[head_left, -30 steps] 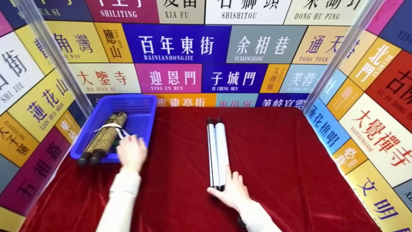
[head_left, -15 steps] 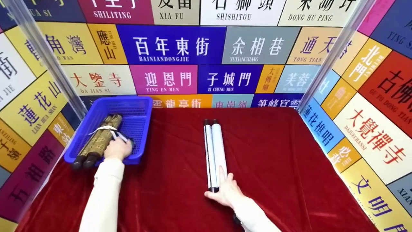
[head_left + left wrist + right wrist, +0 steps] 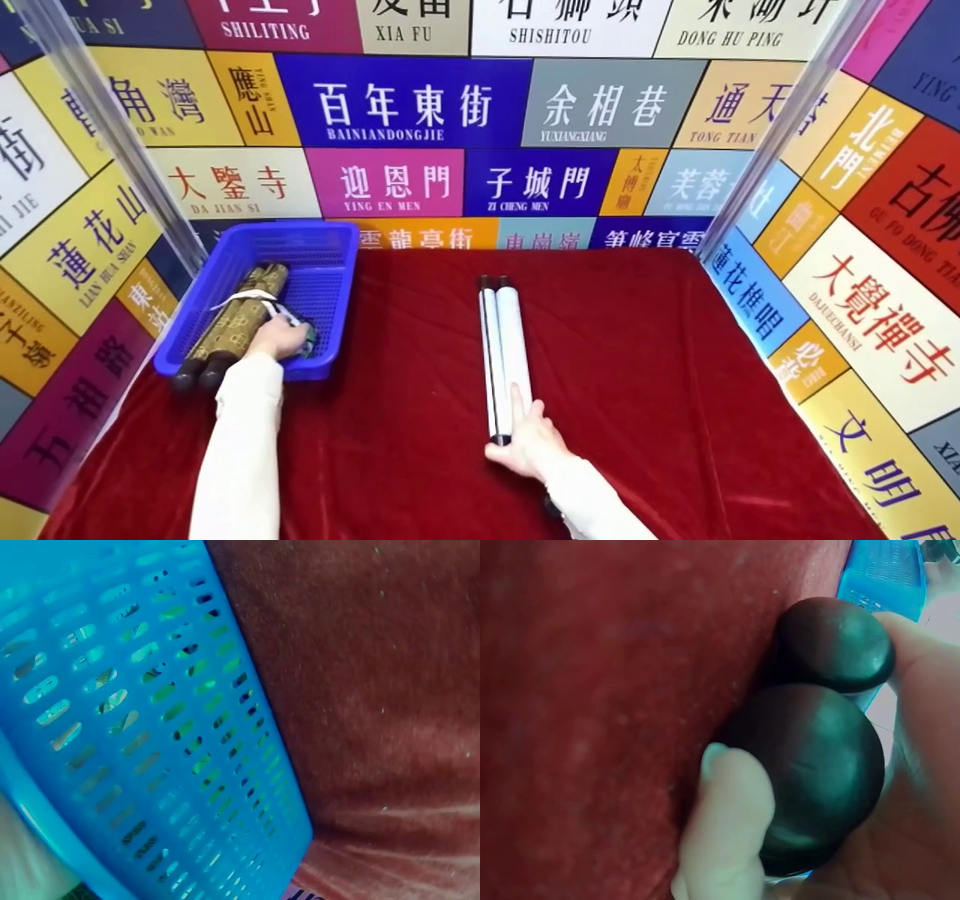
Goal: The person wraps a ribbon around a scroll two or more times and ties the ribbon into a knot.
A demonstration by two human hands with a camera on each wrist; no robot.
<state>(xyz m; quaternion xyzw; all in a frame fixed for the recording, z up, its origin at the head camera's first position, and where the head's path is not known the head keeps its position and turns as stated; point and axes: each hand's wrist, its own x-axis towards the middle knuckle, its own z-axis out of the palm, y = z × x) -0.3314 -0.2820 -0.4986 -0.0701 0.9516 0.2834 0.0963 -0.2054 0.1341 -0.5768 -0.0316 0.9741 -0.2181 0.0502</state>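
Observation:
A white scroll, rolled from both ends with dark rods, lies lengthwise on the red cloth. My right hand grips its near end, one finger along the right roll. In the right wrist view, digits sit around its two dark knobs. My left hand is inside the blue basket, beside a gold-patterned scroll with a white tie. A small dark green thing shows right at its fingers; I cannot tell whether they hold it. The basket wall hides this hand's fingers in the left wrist view.
Red velvet cloth covers the table. Walls of coloured signs stand behind and at both sides, with clear corner posts. The gold scroll's dark knobs stick out over the basket's near rim.
My left hand has moved left and down into the basket, beside the gold scroll. My right hand stays at the white scroll's near end. The head view has shifted slightly.

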